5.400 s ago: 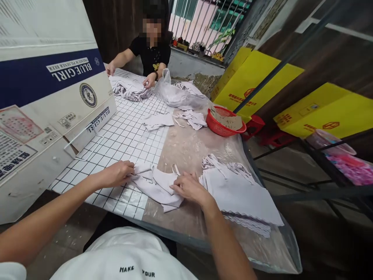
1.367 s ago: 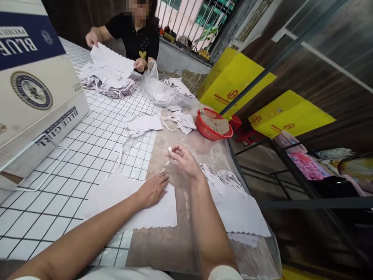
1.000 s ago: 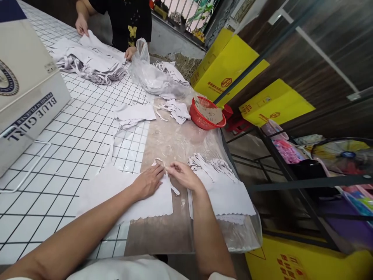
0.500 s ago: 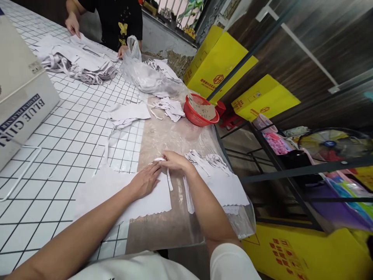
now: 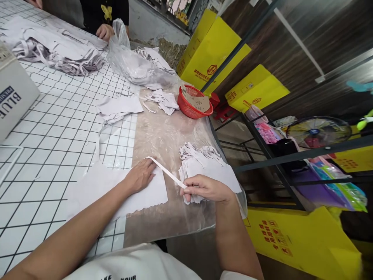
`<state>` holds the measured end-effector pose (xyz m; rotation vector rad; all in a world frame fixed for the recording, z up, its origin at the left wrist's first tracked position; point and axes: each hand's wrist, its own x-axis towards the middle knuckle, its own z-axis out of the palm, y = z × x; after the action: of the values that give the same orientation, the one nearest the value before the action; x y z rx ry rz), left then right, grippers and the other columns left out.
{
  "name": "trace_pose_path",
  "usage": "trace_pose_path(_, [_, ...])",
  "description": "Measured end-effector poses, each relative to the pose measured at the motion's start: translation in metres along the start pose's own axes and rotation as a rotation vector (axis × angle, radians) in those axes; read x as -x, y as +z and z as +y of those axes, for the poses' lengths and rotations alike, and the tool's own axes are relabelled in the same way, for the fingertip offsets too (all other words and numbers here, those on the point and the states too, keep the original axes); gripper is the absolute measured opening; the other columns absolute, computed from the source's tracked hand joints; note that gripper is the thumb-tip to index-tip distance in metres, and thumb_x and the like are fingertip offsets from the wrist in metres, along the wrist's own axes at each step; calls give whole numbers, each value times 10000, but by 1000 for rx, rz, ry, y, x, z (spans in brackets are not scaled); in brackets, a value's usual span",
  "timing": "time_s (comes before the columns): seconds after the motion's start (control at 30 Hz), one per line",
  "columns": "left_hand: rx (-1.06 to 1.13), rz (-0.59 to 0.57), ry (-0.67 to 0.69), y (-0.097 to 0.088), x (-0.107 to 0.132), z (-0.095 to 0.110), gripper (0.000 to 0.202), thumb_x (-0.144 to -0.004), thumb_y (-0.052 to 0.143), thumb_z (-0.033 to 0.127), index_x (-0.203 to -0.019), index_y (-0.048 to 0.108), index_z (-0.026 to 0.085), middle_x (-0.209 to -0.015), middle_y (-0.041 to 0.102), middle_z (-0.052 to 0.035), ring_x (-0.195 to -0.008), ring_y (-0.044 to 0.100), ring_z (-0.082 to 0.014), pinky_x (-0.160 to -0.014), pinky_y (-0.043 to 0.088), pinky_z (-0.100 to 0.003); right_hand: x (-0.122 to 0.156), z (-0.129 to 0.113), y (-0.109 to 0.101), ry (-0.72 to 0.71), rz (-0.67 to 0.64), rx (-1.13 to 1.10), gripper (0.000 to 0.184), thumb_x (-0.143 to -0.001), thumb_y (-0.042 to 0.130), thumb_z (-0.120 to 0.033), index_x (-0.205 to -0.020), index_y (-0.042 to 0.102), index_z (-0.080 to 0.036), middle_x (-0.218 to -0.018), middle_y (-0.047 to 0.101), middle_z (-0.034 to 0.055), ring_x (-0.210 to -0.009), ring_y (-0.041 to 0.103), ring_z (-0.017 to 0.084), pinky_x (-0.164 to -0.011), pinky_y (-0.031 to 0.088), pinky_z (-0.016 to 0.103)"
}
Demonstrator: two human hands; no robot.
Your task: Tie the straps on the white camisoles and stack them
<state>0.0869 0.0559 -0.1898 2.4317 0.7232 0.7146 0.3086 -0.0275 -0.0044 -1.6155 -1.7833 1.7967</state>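
Observation:
A white cloth piece with a scalloped edge lies on the table before me. My left hand rests palm down on it, fingers fairly flat near its upper corner. A narrow white strap runs taut from beside the left fingertips to my right hand, which pinches its end between thumb and fingers. My right hand is over the lower left edge of a stack of similar white pieces, with their straps bunched on top. Whether the left fingertips also grip the strap is hidden.
Beyond lie another white piece, crumpled white cloth, a red basket with cardboard and a clear plastic bag. A larger pile lies near another person's hand. A carton stands left; a metal rack is right.
My right hand has moved right and toward me, away from the left hand, drawing the strap out straight. My left hand stays on the cloth. The view has shifted slightly.

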Motion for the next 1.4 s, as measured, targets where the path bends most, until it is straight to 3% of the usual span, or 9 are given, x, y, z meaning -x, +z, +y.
trace_pose_path(0.1, [49,-10,-19,-4,-2,2,374,-906,475,216,-1265,549,143,-1429,481,-177,-1336,459,-321,-1117,397,-520,-20,8,4,-202,199,-101,375,-845,641,-540,-837,747,-181,-798,637,35,-768,567,150,-702,435,255])
trace_pose_path(0.23, [286,-15,-98,-24,-8,7,325,-881,505,234,-1176,619,158,-1377,532,-160,-1298,502,-295,-1105,411,-483,-87,27,18,-306,577,-426,439,-737,686,-637,-806,731,-207,-702,518,-10,-604,410,103,-526,325,218])
trace_pose_path(0.33, [523,-14,-292,-49,-12,12,301,-885,496,290,-1109,658,170,-1229,642,-123,-1135,615,-258,-1008,483,-434,-134,37,34,-319,646,-579,469,-679,711,-650,-800,717,-197,-639,460,-32,-546,327,86,-482,261,216])
trace_pose_path(0.43, [682,-61,-500,-67,-15,20,312,-833,568,383,-1005,692,154,-1046,710,-97,-955,660,-243,-861,517,-373,-154,43,42,-361,686,-547,440,-712,699,-616,-817,730,-190,-623,470,-36,-562,371,89,-518,308,223])
trace_pose_path(0.73, [823,14,-717,-51,-24,25,383,-704,679,531,-705,639,150,-594,528,26,-521,395,-88,-521,289,-241,-150,60,39,-484,649,-319,327,-822,664,-500,-893,761,-196,-836,695,26,-800,620,169,-742,472,275])
trace_pose_path(0.9, [708,11,-690,-59,-25,23,302,-739,636,468,-708,625,168,-641,574,2,-570,473,-124,-555,344,-256,-151,64,40,-457,606,-339,308,-820,685,-469,-946,741,-194,-819,706,29,-785,632,169,-717,484,271])
trace_pose_path(1.17, [205,-26,-501,-66,-4,22,105,-791,572,247,-826,642,178,-851,659,-56,-838,585,-220,-764,443,-346,-147,60,43,-429,537,-93,212,-876,630,-393,-856,678,-188,-827,690,22,-701,600,142,-661,462,264])
trace_pose_path(1.27, [-26,-95,-529,-63,8,25,163,-739,690,254,-873,646,172,-900,640,-81,-913,557,-276,-778,429,-396,-149,59,47,-427,504,-54,172,-894,606,-351,-849,657,-192,-814,673,19,-710,589,145,-647,454,261])
trace_pose_path(1.4, [-56,-144,-590,-58,13,31,91,-757,700,226,-812,642,182,-917,624,-70,-950,543,-280,-805,407,-417,-151,58,50,-474,458,-24,144,-905,602,-322,-846,649,-200,-819,654,21,-754,596,154,-670,462,268])
